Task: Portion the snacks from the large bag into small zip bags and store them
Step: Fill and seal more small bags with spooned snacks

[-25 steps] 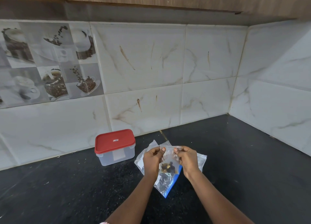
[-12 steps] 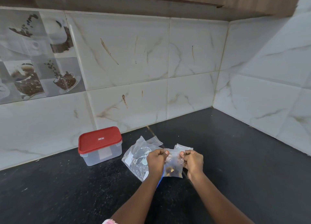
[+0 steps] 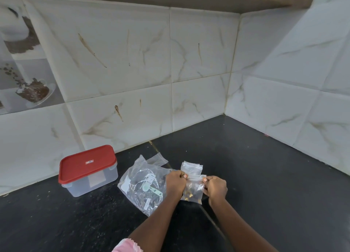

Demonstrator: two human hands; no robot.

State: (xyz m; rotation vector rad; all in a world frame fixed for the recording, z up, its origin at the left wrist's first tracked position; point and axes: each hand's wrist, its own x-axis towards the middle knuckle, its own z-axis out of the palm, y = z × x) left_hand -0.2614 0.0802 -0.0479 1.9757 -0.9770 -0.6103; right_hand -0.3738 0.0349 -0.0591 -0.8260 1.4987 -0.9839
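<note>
Head view looks down at a black counter point(image 3: 265, 185) that meets a corner of white marble-look tiles point(image 3: 198, 104). Both hands are held close together over the counter, with a small zip bag point(image 3: 195, 185) stretched between them. The left hand point(image 3: 176, 181) pinches the bag's top left corner between thumb and curled fingers; the right hand point(image 3: 216, 187) pinches the top right corner the same way. The bag hangs down from its top edge, and a few brown and yellowish snacks point(image 3: 189, 195) sit at its bottom, level with the knuckles and between the two wrists. Whether its zip strip is fully closed is hard to tell from here.

The large bag point(image 3: 144, 187) lies flat on the counter just left of the left hand, partly under that wrist, clear and crinkled with dark contents and a printed label showing. Beyond the hands, a little stack of empty small bags point(image 3: 191, 167) rests on the counter, and one more empty bag point(image 3: 157, 159) lies behind the large bag. A clear storage box with a red lid point(image 3: 87, 164) stands further left, near the wall, well apart from both hands, its lid on. A pink sleeve edge point(image 3: 126, 246) shows on the left forearm.
</note>
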